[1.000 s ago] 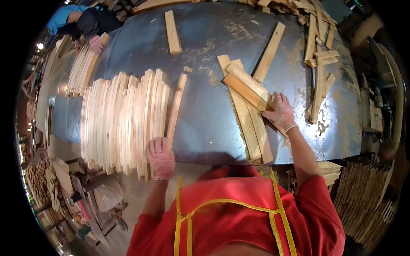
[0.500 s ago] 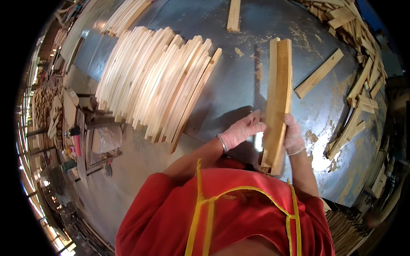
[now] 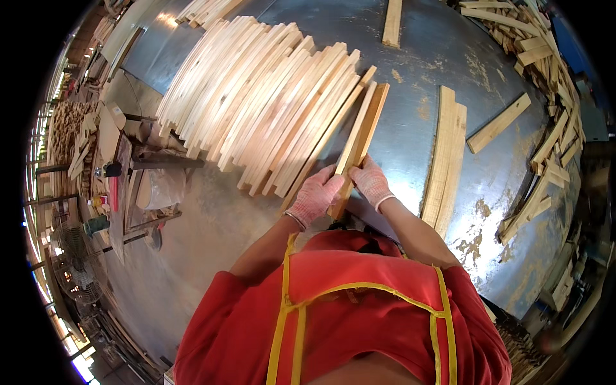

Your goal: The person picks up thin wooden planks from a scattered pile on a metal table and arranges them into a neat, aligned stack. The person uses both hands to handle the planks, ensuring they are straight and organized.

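Observation:
Both hands wear thin, pale knit gloves and grip the near end of a wooden strip (image 3: 364,131), tilted on its edge just right of a long row of strips (image 3: 256,102). My left hand (image 3: 316,197) is closed on its left side, close to the row's last strip. On its right side my right hand (image 3: 372,184) is closed, thumb near the top edge. Whether this is one strip or two pressed together, I cannot tell. To the right, two boards (image 3: 444,160) lie flat side by side on the metal table (image 3: 410,96).
A single board (image 3: 499,123) lies slanted farther right. Another board (image 3: 393,22) is at the far edge. Scrap wood (image 3: 545,61) is heaped along the right rim. Left of the table stand a wooden frame (image 3: 138,186) and a fan (image 3: 80,269).
Both hands have moved left from the boards at the right to beside the row, with a strip between them. Two boards now lie flat where the hands were.

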A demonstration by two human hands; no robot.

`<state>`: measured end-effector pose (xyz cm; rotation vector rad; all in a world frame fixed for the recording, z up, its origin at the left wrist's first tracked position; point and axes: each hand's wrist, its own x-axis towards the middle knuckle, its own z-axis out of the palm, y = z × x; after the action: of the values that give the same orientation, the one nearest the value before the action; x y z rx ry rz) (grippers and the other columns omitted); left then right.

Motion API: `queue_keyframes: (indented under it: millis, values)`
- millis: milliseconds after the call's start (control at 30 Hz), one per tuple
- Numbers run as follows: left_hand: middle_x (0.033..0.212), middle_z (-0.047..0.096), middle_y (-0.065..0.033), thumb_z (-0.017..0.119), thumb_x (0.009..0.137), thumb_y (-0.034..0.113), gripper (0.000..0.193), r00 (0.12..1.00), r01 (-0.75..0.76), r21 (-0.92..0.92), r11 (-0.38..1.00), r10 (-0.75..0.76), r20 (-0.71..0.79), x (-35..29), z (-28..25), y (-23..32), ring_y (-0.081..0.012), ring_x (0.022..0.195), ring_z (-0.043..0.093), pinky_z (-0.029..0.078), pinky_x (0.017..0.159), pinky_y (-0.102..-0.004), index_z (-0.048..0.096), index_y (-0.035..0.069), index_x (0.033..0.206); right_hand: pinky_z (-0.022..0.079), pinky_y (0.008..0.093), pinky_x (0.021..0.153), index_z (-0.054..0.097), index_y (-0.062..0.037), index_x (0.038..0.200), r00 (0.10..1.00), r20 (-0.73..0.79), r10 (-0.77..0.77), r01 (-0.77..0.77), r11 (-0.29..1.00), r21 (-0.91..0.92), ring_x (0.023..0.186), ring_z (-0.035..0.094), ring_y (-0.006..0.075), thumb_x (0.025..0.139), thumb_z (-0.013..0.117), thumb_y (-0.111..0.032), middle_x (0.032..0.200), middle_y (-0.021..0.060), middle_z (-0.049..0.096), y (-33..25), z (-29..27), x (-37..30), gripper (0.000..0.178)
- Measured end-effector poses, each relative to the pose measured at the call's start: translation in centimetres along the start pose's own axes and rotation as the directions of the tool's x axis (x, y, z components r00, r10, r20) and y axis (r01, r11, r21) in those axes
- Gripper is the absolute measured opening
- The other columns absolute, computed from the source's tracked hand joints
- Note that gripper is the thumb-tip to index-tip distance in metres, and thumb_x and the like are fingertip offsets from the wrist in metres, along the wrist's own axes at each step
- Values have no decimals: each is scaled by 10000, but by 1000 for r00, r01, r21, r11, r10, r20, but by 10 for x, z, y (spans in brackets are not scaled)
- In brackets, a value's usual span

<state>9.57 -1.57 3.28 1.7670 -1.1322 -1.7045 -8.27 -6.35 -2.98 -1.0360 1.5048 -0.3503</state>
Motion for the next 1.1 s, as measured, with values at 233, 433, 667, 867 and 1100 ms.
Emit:
queue_keyframes:
  millis: [233,433,667,867,1100]
  values:
    - [1000,685,-48,663,1011,209,437,973,-154,-402,903,210,98,-32,-45,17,-116,832,635,534,754,-287,627,-16,1384,540,403,959,600,3,1353,970,-23,-240,240,970,-30,1076,708,369,931,743,-339,1124,210,737,-21,47,32,562]
    - [1182,688,-230,701,943,255,564,914,-305,455,837,392,-108,3,-45,-9,-342,1017,715,569,897,-420,575,30,1445,533,311,700,650,4,1236,996,93,-8,-49,797,602,768,620,158,971,705,-198,953,75,690,-15,21,-1,338]
    - [1400,643,-251,775,838,301,942,985,-63,408,911,-10,174,42,18,-19,-413,1277,637,505,1092,-450,326,128,1648,535,368,955,586,37,1418,989,-123,-84,145,729,669,1050,644,246,976,719,-260,1200,132,707,1,-42,-84,549]
    - [1253,716,-235,735,837,201,815,985,-38,332,942,-20,170,66,11,-43,-366,1166,696,537,1030,-412,443,125,1594,526,477,1069,478,-103,1555,606,-781,-153,-419,772,-477,1276,612,433,854,828,-316,1478,241,559,111,-151,-79,812]
    - [1137,740,-191,730,834,182,772,992,-106,355,929,73,105,48,10,-12,-308,1015,715,563,938,-395,489,114,1564,557,441,1014,549,-102,1510,837,-538,98,-207,967,-146,1226,652,387,850,800,-231,1433,213,598,73,-169,-66,718]
